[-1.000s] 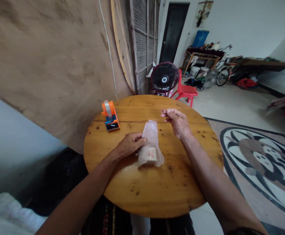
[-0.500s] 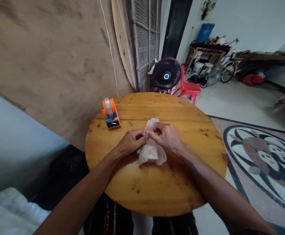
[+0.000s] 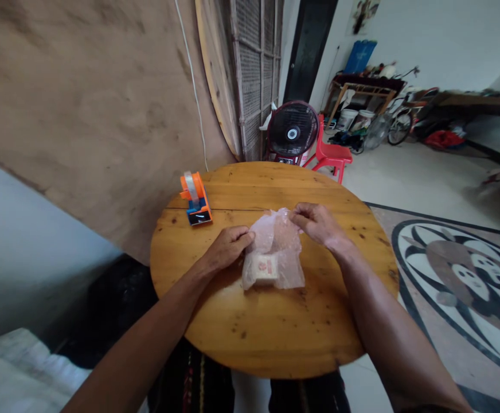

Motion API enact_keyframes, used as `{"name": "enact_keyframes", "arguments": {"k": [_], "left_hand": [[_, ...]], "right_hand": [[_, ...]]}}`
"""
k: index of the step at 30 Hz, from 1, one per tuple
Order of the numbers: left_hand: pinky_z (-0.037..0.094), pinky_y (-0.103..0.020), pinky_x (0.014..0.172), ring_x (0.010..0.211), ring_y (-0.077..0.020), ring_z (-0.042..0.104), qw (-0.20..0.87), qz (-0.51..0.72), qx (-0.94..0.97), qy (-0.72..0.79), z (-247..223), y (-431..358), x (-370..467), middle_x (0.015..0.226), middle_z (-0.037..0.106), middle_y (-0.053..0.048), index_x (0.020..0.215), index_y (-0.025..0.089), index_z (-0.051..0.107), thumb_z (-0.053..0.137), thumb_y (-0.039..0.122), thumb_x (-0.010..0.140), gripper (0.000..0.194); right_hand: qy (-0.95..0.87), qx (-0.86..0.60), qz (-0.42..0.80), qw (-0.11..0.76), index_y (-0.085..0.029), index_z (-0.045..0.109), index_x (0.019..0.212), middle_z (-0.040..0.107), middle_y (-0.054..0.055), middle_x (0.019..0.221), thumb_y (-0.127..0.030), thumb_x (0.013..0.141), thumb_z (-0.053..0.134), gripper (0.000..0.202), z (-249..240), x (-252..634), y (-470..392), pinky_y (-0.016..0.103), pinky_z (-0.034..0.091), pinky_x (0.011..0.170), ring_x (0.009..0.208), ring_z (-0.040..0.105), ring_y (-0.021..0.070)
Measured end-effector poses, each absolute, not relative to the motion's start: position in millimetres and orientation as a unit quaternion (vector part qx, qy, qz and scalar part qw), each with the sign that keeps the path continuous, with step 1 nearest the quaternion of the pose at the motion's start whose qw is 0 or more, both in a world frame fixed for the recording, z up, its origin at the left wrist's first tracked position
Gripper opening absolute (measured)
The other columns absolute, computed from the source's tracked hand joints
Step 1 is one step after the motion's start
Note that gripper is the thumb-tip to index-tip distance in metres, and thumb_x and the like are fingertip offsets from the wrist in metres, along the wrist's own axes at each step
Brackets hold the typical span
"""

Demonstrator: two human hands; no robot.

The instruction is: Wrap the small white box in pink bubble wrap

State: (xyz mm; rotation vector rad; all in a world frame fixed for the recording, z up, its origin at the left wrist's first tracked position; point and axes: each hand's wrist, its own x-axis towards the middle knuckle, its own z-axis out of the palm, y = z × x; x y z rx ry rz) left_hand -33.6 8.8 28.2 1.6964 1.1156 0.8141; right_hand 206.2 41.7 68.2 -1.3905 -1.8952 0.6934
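Together, left hand [image 3: 227, 248] and right hand [image 3: 317, 222] pinch plastic bag [image 3: 276, 252].

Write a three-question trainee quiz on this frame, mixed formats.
1. True or false: the orange and blue tape dispenser lies inside the thin clear plastic bag.
2. Which hand pinches the bag's far edge? A left hand B right hand
3. Fill in: the bag rests on the round ____ table.

Key: 1 false; 2 B; 3 wooden.
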Motion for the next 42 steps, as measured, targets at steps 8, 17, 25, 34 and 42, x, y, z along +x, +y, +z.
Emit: {"name": "enact_keyframes", "arguments": {"k": [8,17,25,34,42], "left_hand": [[0.033,-0.024,0.052,0.053,-0.0108,0.045,0.470,0.352,0.667,0.458,24,14,-36,0.058,0.047,0.003,0.064,0.017,0.050,0.048,0.044,0.084,0.034],[0.038,-0.025,0.051,0.052,-0.0119,0.049,0.484,0.363,0.642,0.471,18,15,-38,0.057,0.051,0.002,0.066,0.017,0.053,0.049,0.044,0.084,0.033],[0.038,-0.024,0.050,0.051,-0.0119,0.049,0.478,0.374,0.642,0.468,20,15,-37,0.057,0.051,0.001,0.065,0.017,0.053,0.048,0.047,0.085,0.036],[0.039,-0.024,0.050,0.053,-0.0123,0.051,0.419,0.415,0.640,0.492,22,14,-38,0.058,0.054,0.001,0.065,0.017,0.053,0.049,0.046,0.087,0.036],[0.034,-0.022,0.051,0.050,-0.0082,0.041,0.124,0.524,0.726,0.427,28,2,-35,0.054,0.046,0.004,0.060,0.017,0.050,0.056,0.026,0.081,0.023]], "right_hand": [[-0.654,-0.512,0.428,0.357,-0.019,0.061,0.059,0.060,-0.002,0.056,-0.036,0.064,0.065,0.017,80,213,42,0.026,0.044,0.060,0.057,0.054,0.0131],[-0.633,-0.536,0.443,0.339,-0.019,0.060,0.061,0.059,-0.001,0.057,-0.036,0.067,0.065,0.019,67,224,53,0.025,0.040,0.058,0.055,0.052,0.0121],[-0.614,-0.559,0.445,0.337,-0.020,0.057,0.060,0.057,0.000,0.057,-0.043,0.071,0.063,0.026,64,220,56,0.026,0.040,0.057,0.056,0.051,0.0130],[-0.654,-0.480,0.496,0.310,-0.020,0.073,0.093,0.071,0.001,0.085,-0.053,0.072,0.072,0.039,46,216,56,0.028,0.045,0.069,0.074,0.061,0.0172],[-0.603,-0.455,0.562,0.339,-0.018,0.075,0.086,0.074,0.002,0.083,-0.046,0.068,0.077,0.033,48,210,49,0.029,0.047,0.076,0.074,0.063,0.0163]]}}
